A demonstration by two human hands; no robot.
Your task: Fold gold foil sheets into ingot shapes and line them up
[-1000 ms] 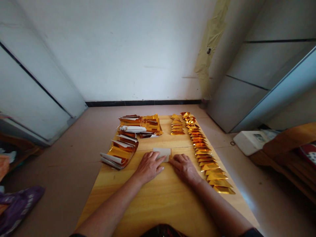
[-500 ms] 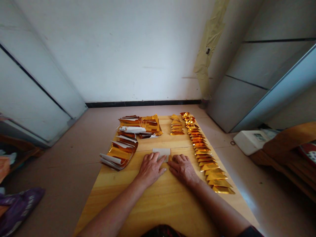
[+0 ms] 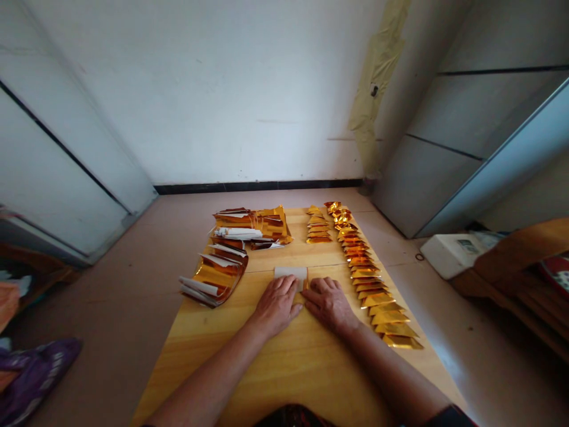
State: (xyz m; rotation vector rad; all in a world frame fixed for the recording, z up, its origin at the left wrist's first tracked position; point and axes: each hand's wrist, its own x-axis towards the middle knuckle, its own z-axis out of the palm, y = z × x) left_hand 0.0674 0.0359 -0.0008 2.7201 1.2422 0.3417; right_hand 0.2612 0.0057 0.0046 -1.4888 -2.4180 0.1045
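Note:
A small sheet of foil paper (image 3: 288, 272), pale side up with a strip of gold showing along its right edge, lies on the wooden table in front of me. My left hand (image 3: 278, 302) rests flat over its near part, fingers stretched forward and the thumb apart. At the right edge my right hand (image 3: 329, 301) is bent, its fingertips and thumb at the gold strip, closed on that edge. The near part of the sheet is hidden under my hands.
Folded gold foil pieces (image 3: 367, 276) run in a long row down the table's right side. A shorter row of gold pieces (image 3: 318, 225) stands at the back. Loose foil sheets (image 3: 222, 270) curl at the left, by a banded bundle (image 3: 271, 224). A white box (image 3: 448, 255) sits off the right side.
My left hand has slid slightly right and come flatter over the sheet, its fingers closer together. The right hand has barely moved.

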